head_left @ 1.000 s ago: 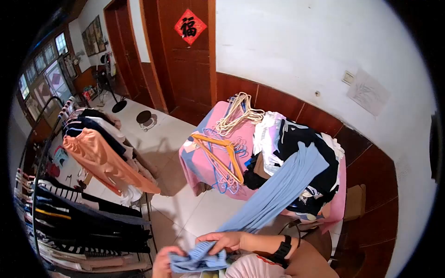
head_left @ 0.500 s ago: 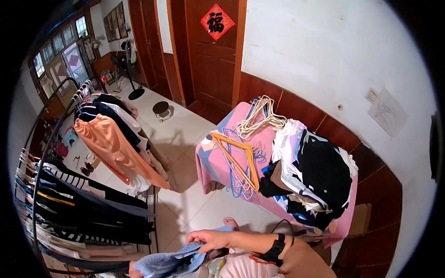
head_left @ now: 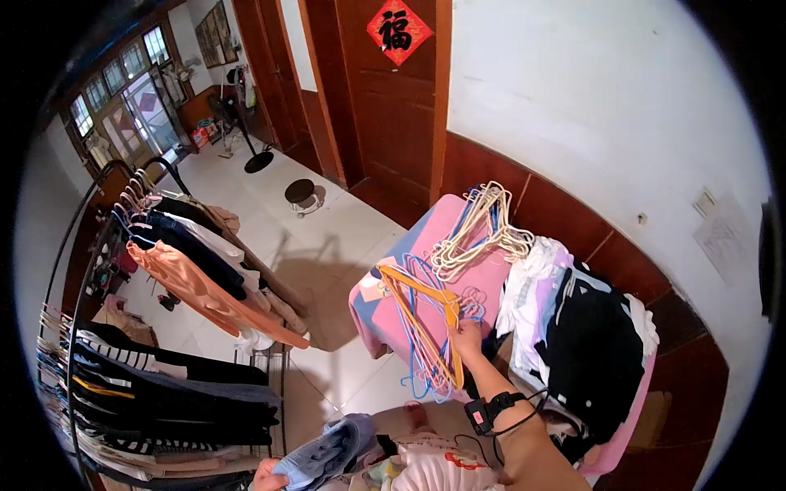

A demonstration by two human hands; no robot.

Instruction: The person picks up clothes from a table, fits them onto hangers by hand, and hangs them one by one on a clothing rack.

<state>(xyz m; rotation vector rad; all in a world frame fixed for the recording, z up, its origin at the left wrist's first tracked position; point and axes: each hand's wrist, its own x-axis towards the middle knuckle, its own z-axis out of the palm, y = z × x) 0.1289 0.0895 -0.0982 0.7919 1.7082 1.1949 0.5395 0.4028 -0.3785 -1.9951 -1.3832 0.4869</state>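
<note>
Sign (head_left: 398, 31) reads 福, left hand (head_left: 268, 475) pinches trousers (head_left: 329, 452), right hand (head_left: 467, 337) at hangers (head_left: 419, 286), grip unclear.

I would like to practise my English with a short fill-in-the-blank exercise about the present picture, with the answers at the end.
1. The left hand holds a garment whose colour is ____.
2. The right hand is at the ____ on the table.
3. The stool stands on the pale tiled ____.
4. The sign on the door has a ____ background.

Missing words: blue; hangers; floor; red.
</note>
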